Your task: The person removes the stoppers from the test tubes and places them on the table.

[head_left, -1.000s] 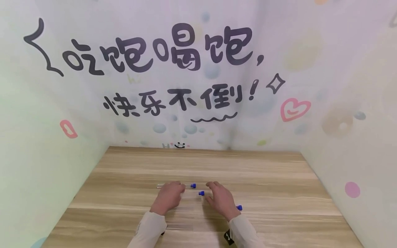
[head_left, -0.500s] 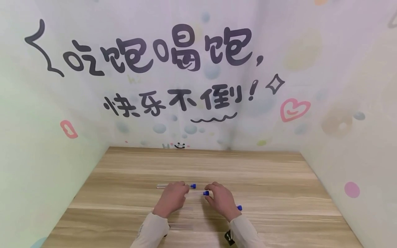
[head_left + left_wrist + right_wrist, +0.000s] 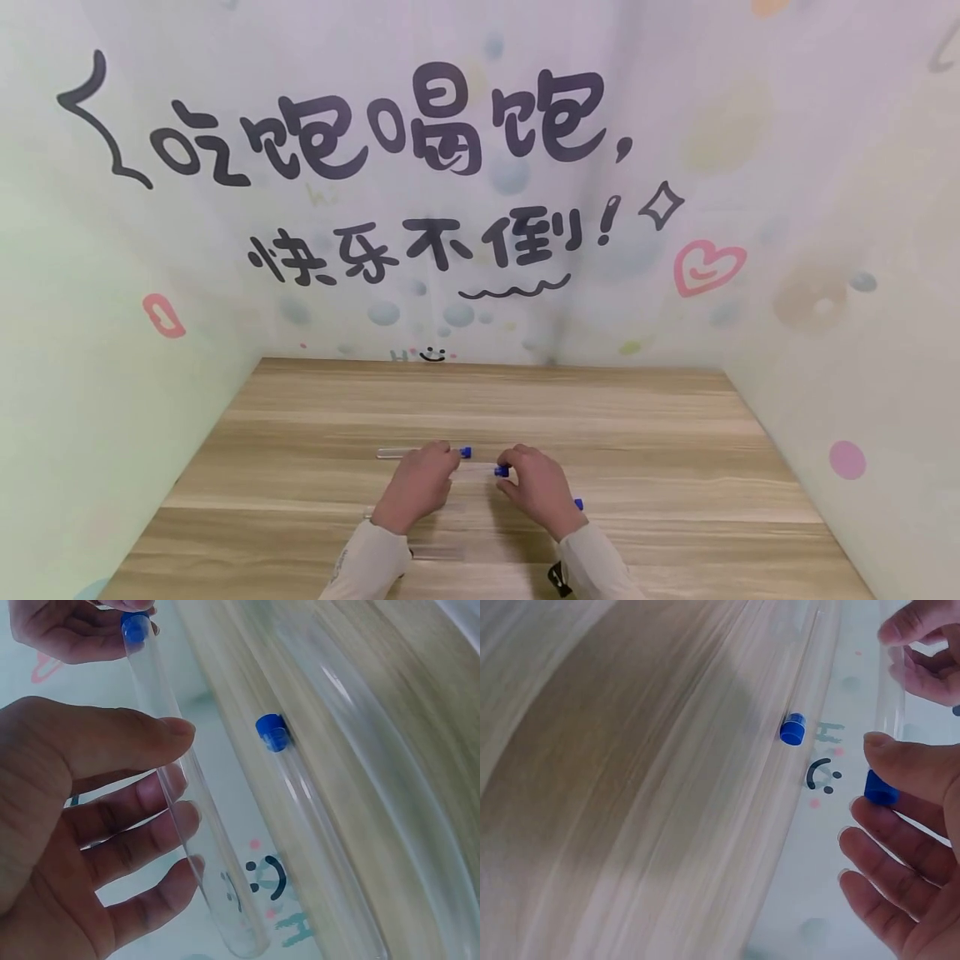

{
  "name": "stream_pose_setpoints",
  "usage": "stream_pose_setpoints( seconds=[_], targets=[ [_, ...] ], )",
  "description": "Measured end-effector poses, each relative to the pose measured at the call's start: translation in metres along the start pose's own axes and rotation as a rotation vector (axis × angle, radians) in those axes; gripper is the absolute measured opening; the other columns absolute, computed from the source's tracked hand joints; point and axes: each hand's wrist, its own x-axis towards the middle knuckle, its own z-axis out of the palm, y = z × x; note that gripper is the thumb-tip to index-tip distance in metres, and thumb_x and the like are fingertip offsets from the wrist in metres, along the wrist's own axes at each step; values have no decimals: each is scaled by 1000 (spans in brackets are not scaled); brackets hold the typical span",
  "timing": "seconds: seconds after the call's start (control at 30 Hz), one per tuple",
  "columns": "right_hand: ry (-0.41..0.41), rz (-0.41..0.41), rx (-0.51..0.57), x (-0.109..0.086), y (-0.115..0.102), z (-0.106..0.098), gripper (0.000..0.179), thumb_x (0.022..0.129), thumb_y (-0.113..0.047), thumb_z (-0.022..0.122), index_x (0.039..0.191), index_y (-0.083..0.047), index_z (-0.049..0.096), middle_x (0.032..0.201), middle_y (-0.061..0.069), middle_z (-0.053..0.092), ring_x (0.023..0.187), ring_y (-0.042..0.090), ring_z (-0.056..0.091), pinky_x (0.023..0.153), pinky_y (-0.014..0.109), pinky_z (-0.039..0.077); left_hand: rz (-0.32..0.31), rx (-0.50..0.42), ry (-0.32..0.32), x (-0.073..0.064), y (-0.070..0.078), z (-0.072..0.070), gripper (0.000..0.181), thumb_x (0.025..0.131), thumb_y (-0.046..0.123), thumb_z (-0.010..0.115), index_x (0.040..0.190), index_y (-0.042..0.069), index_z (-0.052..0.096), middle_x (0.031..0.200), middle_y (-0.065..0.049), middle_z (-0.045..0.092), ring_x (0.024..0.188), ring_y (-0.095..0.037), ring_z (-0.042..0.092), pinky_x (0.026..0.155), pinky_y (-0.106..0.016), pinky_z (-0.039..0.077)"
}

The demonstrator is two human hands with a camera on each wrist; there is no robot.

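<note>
My left hand [image 3: 420, 483] pinches a clear test tube [image 3: 206, 832] between thumb and fingers around its middle, as the left wrist view shows. At the tube's right end sits a blue cap [image 3: 880, 787], which my right hand [image 3: 542, 492] pinches between thumb and index finger. The other right fingers are spread below the cap. Both hands hold this tube over the table, its rounded end pointing left. Just beyond it, a second test tube [image 3: 322, 825] with a blue cap [image 3: 466, 452] lies on the wood, partly behind my left hand in the head view.
Nearer the person, further clear tubes [image 3: 438, 553] lie on the wooden table [image 3: 645, 433]. Another blue cap [image 3: 578, 504] shows beside the right wrist. A printed cloth wall [image 3: 360, 325] stands behind the table, with plain side walls left and right.
The left hand has shifted slightly right, carrying the tube's capped end between the right thumb and fingers. The right fingers have come together on the cap. The view has dipped slightly.
</note>
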Motion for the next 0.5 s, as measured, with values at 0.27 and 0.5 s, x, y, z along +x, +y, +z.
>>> stream_pose_setpoints(
  seconds=[0.27,0.5],
  targets=[
    [35,-46,-41,-7,-2,-7,14,75,-17,80,84,-13,69,76,-5,64,63,4,54,55,20,44,52,71,60,-3,7,-5,10,78,5,71,80,10,63,73,1,57,63,-12,54,50,-21,43],
    [13,-83,-52,-21,0,-11,14,75,-17,79,84,-14,69,78,-5,65,66,5,58,57,20,47,86,52,86,-9,10,-5,15,74,3,72,79,12,60,74,2,56,64,-12,55,51,-22,43]
  ],
)
